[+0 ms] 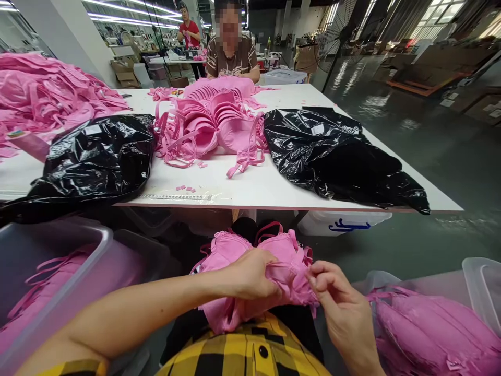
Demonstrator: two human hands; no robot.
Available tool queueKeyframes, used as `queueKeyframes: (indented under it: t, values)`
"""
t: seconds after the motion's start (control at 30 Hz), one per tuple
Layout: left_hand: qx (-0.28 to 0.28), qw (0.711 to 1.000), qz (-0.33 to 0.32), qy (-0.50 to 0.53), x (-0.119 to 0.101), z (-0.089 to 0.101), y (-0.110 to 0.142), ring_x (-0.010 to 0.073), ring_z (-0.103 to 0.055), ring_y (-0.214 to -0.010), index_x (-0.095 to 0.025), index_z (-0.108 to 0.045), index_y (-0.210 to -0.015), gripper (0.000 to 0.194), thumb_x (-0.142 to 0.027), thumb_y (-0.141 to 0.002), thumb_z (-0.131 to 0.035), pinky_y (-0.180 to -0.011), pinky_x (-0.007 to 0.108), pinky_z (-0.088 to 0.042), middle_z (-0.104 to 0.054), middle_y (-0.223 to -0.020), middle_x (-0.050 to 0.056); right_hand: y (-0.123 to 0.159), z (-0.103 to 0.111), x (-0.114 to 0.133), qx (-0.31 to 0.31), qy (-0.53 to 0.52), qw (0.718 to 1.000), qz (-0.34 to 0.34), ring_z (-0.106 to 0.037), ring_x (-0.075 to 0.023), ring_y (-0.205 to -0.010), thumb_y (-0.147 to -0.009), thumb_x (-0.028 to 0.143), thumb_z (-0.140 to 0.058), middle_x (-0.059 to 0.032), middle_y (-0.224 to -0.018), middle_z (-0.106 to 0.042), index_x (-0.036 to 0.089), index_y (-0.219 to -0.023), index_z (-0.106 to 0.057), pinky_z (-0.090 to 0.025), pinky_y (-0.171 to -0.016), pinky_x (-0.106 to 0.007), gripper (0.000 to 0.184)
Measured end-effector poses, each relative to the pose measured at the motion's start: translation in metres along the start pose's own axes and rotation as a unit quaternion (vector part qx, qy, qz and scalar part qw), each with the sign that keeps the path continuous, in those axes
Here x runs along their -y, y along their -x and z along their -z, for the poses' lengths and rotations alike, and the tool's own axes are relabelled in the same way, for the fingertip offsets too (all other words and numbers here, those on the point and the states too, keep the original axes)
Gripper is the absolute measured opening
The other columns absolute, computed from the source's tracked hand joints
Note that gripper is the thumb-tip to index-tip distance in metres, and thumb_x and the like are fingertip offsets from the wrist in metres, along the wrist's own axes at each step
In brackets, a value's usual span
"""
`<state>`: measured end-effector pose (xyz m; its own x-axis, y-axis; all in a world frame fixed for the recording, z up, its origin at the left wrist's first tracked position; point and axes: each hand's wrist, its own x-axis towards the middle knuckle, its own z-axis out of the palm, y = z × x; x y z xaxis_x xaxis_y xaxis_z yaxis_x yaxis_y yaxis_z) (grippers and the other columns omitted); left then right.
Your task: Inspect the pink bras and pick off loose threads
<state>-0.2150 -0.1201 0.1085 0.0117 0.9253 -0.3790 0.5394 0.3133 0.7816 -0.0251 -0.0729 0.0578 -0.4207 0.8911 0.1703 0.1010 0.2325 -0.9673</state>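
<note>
A pink bra (230,308) lies across my lap, its cups toward the table and its straps looped at the far side. My left hand (252,274) reaches across and grips the bra's fabric near the middle, fingers wrapped over it. At the bra's right edge, my right hand (336,297) pinches with thumb and fingers close together. The edge of the pink fabric meets these fingertips, though the exact bit between them is small and partly hidden.
On the white table (183,183) stand nested pink bras (219,120) between two black plastic bags (109,151) (332,156). A pink pile (47,89) is at left. Plastic bins with pink bras (434,324) flank me. A person (230,52) sits opposite; another (190,34) stands behind.
</note>
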Motion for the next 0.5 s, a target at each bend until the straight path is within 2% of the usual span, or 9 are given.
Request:
queueKeyframes:
  t: [0.03, 0.07, 0.13, 0.2, 0.3, 0.43, 0.5]
  values:
    - [-0.002, 1.000, 0.013, 0.025, 0.000, 0.002, 0.000, 0.0099, -0.037, -0.054, -0.017, -0.047, -0.058, 0.018, -0.022, -0.060, -0.063, -0.046, 0.021, -0.026, -0.039, -0.055, -0.006, 0.001, 0.001, -0.001, 0.005, -0.006, 1.000, -0.002, -0.060, -0.0198, -0.088, -0.080, 0.032, -0.063, -0.0069, -0.097, -0.061, 0.021, -0.075, -0.060, -0.050, -0.077, -0.027, 0.012]
    - [-0.009, 0.998, 0.019, 0.052, -0.001, 0.004, 0.000, 0.0099, -0.037, -0.055, -0.016, -0.049, -0.059, 0.019, -0.025, -0.060, -0.066, -0.047, 0.021, -0.028, -0.038, -0.056, -0.006, 0.001, 0.001, -0.001, 0.030, -0.002, 1.000, -0.008, -0.061, -0.0209, -0.092, -0.079, 0.032, -0.064, -0.0078, -0.102, -0.062, 0.022, -0.089, -0.062, -0.051, -0.080, -0.029, 0.015]
    - [-0.039, 0.995, 0.016, 0.090, -0.002, 0.005, -0.001, 0.0099, -0.036, -0.057, -0.015, -0.051, -0.061, 0.025, -0.032, -0.060, -0.070, -0.050, 0.021, -0.029, -0.037, -0.057, -0.006, 0.002, -0.002, -0.001, 0.111, 0.027, 0.993, -0.025, -0.062, -0.0217, -0.090, -0.078, 0.035, -0.066, -0.0077, -0.102, -0.066, 0.021, -0.106, -0.061, -0.052, -0.077, -0.029, 0.031]
    - [-0.077, 0.990, 0.005, 0.116, -0.003, 0.004, -0.002, 0.0090, -0.032, -0.056, -0.015, -0.046, -0.056, 0.032, -0.036, -0.060, -0.070, -0.050, 0.022, -0.027, -0.033, -0.056, -0.007, 0.003, -0.006, 0.000, 0.154, 0.071, 0.985, -0.023, -0.063, -0.0189, -0.074, -0.082, 0.037, -0.061, -0.0047, -0.085, -0.068, 0.020, -0.096, -0.066, -0.051, -0.065, -0.026, 0.023]
    - [-0.111, 0.982, -0.013, 0.154, -0.001, -0.002, -0.004, 0.0077, -0.027, -0.054, -0.017, -0.037, -0.051, 0.036, -0.034, -0.066, -0.065, -0.048, 0.022, -0.023, -0.028, -0.054, -0.007, 0.001, -0.009, 0.001, 0.138, 0.123, 0.983, 0.011, -0.058, -0.0162, -0.061, -0.087, 0.039, -0.052, -0.0027, -0.067, -0.064, 0.018, -0.072, -0.066, -0.046, -0.056, -0.023, 0.029]
    - [-0.150, 0.977, -0.071, 0.134, 0.000, -0.010, -0.006, 0.0084, -0.030, -0.058, -0.017, -0.034, -0.050, 0.036, -0.030, -0.069, -0.062, -0.052, 0.022, -0.026, -0.031, -0.056, -0.006, -0.003, -0.009, 0.005, 0.126, 0.126, 0.983, 0.031, -0.057, -0.0151, -0.061, -0.087, 0.038, -0.051, -0.0016, -0.068, -0.064, 0.018, -0.074, -0.065, -0.046, -0.057, -0.022, 0.028]
    - [-0.161, 0.976, -0.092, 0.117, -0.001, -0.010, -0.009, 0.0081, -0.030, -0.057, -0.017, -0.032, -0.049, 0.039, -0.031, -0.072, -0.061, -0.053, 0.022, -0.026, -0.031, -0.055, -0.006, -0.006, -0.009, 0.005, 0.102, 0.127, 0.986, 0.041, -0.057, -0.0145, -0.059, -0.087, 0.037, -0.051, -0.0009, -0.066, -0.064, 0.018, -0.073, -0.066, -0.046, -0.056, -0.020, 0.028]
